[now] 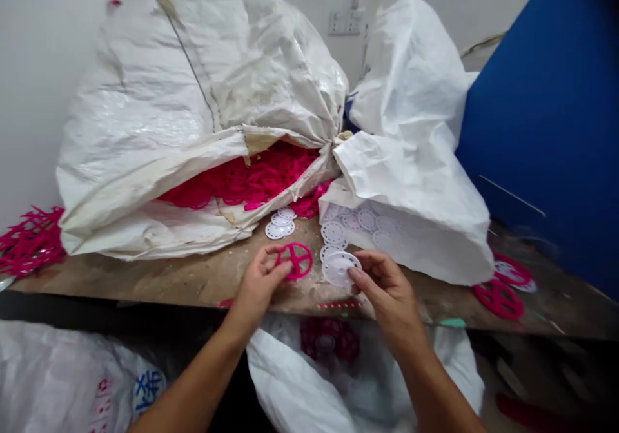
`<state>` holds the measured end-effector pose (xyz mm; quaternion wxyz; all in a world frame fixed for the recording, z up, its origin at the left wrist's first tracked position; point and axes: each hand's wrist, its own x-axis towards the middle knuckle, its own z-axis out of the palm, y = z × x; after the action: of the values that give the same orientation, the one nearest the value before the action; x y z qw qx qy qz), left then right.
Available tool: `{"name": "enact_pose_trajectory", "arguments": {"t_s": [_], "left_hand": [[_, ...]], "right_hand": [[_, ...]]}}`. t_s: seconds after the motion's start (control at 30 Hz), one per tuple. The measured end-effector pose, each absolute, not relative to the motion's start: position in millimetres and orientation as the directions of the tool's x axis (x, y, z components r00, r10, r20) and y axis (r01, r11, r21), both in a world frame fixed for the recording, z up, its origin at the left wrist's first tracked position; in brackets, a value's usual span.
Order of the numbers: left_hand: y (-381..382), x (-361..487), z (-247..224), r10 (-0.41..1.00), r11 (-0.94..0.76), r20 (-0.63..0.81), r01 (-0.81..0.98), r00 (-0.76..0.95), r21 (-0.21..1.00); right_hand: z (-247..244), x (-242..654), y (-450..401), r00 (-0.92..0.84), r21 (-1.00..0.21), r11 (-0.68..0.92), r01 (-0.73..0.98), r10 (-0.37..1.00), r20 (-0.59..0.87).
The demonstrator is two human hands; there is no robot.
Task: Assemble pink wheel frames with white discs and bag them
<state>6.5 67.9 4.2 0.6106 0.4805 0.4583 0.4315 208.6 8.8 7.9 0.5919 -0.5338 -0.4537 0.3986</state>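
Note:
My left hand [261,281] pinches the left edge of a pink spoked ring [300,261] above the front part of the table. To its right, my right hand [384,285] grips a white perforated disc [340,268] by its right edge. The ring and the disc are apart. Behind them, more white discs [333,232] spill from the mouth of a white sack [411,188]. A small group of white discs [279,223] lies behind the pink ring.
A large white sack [145,182] holds many pink parts [246,175]. Pink pieces [31,240] lie at far left, pink rings [500,298] at right. Below the table edge [159,294] hangs an open white bag [290,381]. A blue panel [546,130] stands at right.

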Motion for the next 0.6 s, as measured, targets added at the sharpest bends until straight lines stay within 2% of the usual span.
{"name": "enact_pose_trajectory", "arguments": {"t_s": [0.07,0.1,0.2,0.3,0.37,0.5,0.6], "left_hand": [[38.4,28.9,-0.3,0.899,0.348,-0.258,-0.22,0.354,0.911],[27.9,38.1,-2.2,0.882,0.383,-0.272,-0.253,0.384,0.888],[12.1,54.2,-7.6,0.888,0.365,-0.248,-0.265,0.386,0.893],[9.2,55.5,-11.9,0.903,0.284,-0.204,-0.168,0.38,0.944],[8.9,52.8,-13.1,0.915,0.195,-0.152,-0.081,0.375,0.977],[8.7,49.9,-10.5,0.937,-0.062,0.018,0.117,0.349,0.991],[9.0,51.6,-7.6,0.936,-0.087,0.038,0.123,0.351,0.989]], "right_hand": [[8.7,205.3,1.1,0.232,-0.996,0.091,0.013,0.968,0.091],[6.4,205.1,-1.9,0.21,-0.996,0.079,0.051,0.974,0.088],[-4.4,208.5,-9.0,0.195,-0.949,0.121,0.29,0.964,0.183],[-10.8,212.9,-13.0,0.162,-0.855,0.23,0.464,0.927,0.338],[-10.9,215.1,-13.9,0.102,-0.857,0.249,0.451,0.94,0.327],[-6.7,218.3,-13.3,0.001,-0.909,0.199,0.366,0.977,0.215],[-4.9,219.9,-13.4,0.025,-0.937,0.149,0.317,0.986,0.166]]}}
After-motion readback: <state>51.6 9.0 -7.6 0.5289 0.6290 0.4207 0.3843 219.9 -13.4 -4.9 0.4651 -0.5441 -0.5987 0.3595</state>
